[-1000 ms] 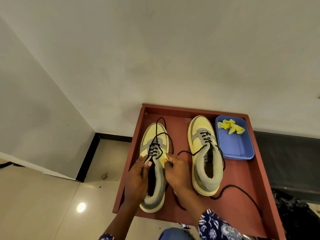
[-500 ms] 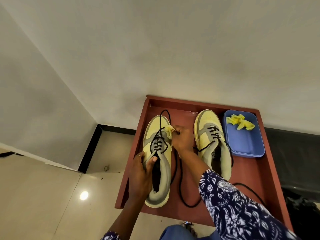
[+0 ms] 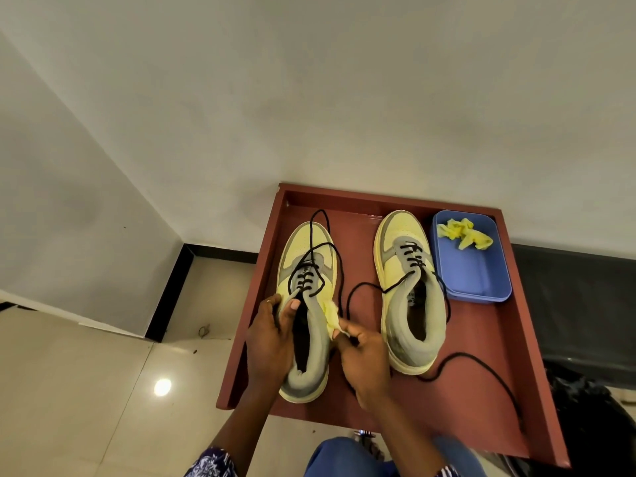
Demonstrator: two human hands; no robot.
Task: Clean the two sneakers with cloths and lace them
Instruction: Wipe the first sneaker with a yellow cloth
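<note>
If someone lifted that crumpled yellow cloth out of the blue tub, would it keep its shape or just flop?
The crumpled yellow cloth would probably flop: it lies in soft, uneven folds in the blue plastic tub. It looks thin, so likely very light. It seems unlikely to roll or slide, since it sits slumped flat on the tub's floor.
</note>
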